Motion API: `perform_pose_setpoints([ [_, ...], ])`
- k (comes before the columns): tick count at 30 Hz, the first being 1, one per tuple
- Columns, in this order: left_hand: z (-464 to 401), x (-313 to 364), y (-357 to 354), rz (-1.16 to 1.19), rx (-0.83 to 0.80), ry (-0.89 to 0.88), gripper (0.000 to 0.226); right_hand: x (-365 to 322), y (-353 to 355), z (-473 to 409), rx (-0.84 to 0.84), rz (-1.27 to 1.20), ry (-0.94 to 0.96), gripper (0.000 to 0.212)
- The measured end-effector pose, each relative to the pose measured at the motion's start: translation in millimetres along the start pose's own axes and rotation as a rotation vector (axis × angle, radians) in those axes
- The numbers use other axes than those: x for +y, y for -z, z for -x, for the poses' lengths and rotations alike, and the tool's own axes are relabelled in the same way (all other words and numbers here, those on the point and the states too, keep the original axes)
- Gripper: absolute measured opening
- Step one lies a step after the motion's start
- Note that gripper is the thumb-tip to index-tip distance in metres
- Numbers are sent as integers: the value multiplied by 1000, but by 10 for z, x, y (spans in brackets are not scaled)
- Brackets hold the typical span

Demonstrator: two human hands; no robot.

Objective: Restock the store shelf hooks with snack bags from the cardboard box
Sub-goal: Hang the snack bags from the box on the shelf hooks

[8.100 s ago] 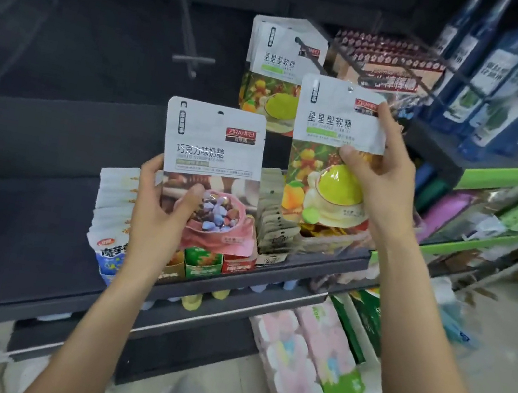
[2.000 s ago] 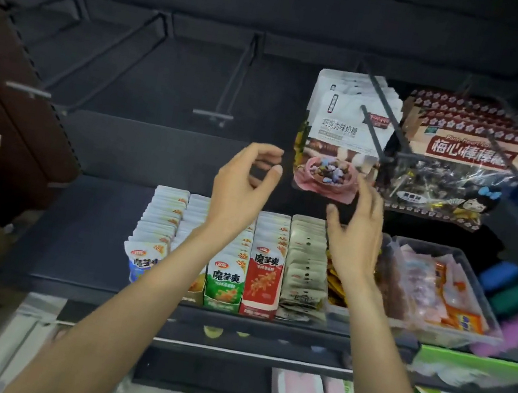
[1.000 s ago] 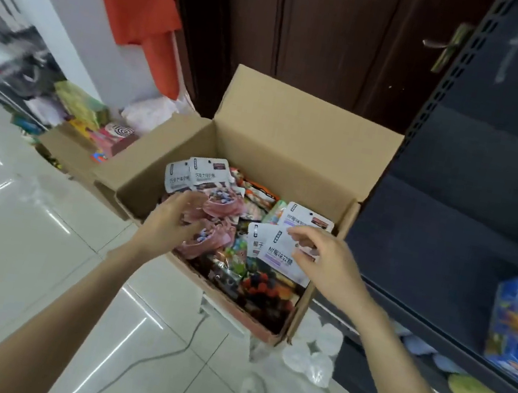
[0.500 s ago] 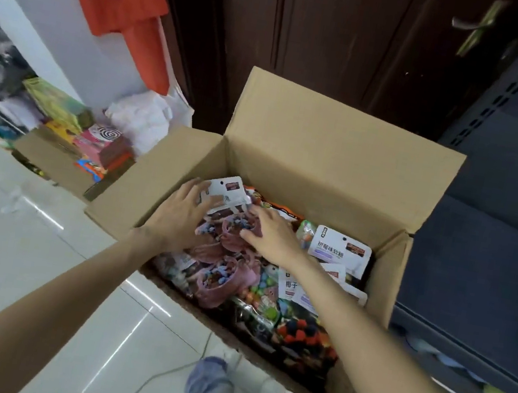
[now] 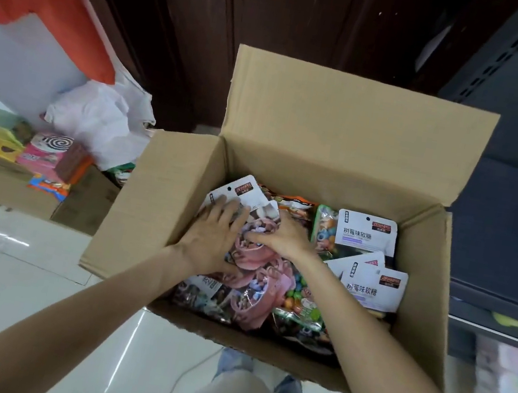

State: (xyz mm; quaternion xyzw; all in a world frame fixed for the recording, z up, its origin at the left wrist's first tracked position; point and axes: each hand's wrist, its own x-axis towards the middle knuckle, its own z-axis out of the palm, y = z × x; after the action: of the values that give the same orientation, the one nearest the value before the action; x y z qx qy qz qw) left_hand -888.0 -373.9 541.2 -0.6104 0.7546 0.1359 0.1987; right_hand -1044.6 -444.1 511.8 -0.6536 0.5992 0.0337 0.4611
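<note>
Reaching into the open cardboard box (image 5: 158, 214) on the floor, both hands buried among loose snack bags (image 5: 258, 275) heaped toward its left wall. Left hand (image 5: 212, 240) lying flat, fingers nearly straight and spread, pressing on the white header of a pink-printed bag (image 5: 244, 194) near the far-left corner. Right hand (image 5: 281, 238) crossing over just beside it, fingers curling down into the pile and seemingly pinching the crinkled top of another pink bag; exactly what sits between those fingers not being clear. Lying along the right wall, untouched, several white-topped bags (image 5: 366, 231) with purple labels. Standing well apart at the right edge of view, the dark shelf unit (image 5: 511, 238); no hooks showing here. Probably still gathering a handful rather than lifting. Risking, from here: slick film bags sliding out of a loose bunch during the lift, since only one hand appears to be closing; dragging neighbouring bags over the low near wall; creasing or tearing a header's hang hole by pulling on a bag pinned under the pressing palm.
</note>
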Motion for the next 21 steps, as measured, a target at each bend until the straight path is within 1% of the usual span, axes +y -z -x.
perform_pose_setpoints([
  [2,24,-11,0,59,12,-29,120,-41,-35,25,38,-6,13,99],
  [4,42,-58,-1,184,62,-81,118,-58,8,82,81,-28,22,94],
  [7,70,-141,-7,407,232,-161,107,-22,140,222,176,-37,13,91],
  [8,80,-156,-1,481,292,-159,99,20,183,276,222,-53,7,86],
  [10,87,-153,18,650,389,-98,86,123,254,398,317,-108,-9,74],
  [12,67,-115,54,845,420,2,83,234,317,537,400,-199,-9,62],
  [14,39,-66,94,1055,363,96,87,316,377,699,463,-343,4,52],
  [16,2,-18,120,1210,256,166,96,405,422,828,528,-463,8,44],
  [18,-30,40,128,1316,157,212,103,465,458,927,599,-558,7,46],
  [20,-52,111,143,1425,89,213,107,489,495,1012,644,-687,8,53],
  [21,-60,152,158,1476,63,203,107,493,514,1053,656,-765,20,52],
])
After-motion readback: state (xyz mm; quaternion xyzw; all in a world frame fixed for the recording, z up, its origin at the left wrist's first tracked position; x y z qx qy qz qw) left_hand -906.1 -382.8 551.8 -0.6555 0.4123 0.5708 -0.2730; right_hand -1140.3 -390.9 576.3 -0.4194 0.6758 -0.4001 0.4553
